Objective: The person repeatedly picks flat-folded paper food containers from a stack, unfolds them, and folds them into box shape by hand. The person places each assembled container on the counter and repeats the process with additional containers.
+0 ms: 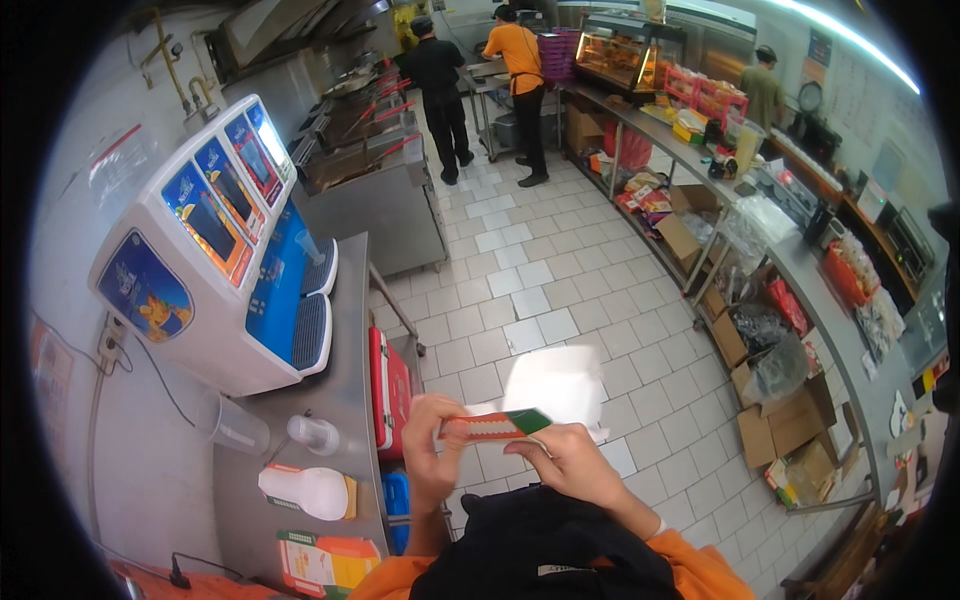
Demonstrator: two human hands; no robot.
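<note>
Both hands are raised in front of my body, over the tiled floor. Between them runs an orange and green printed cardboard strip (495,427) with a zigzag pattern, perhaps a sleeve or folded carton. My left hand (436,450) pinches its left end between thumb and fingers. At the green end, my right hand (572,466) is closed on the cardboard, with its thumb below the edge. Just beyond the strip is a white box-like container (556,385), its surface washed out by glare. Whether the fingers also hold this container is hidden.
Left, a steel counter (345,330) carries a drink dispenser (215,250), a clear pitcher (232,425), plastic cups (315,434) and printed cartons (325,562). A red cooler (390,390) stands below its edge. Right, a long counter (735,205) has open cardboard boxes (790,410) underneath. Three people stand farther back.
</note>
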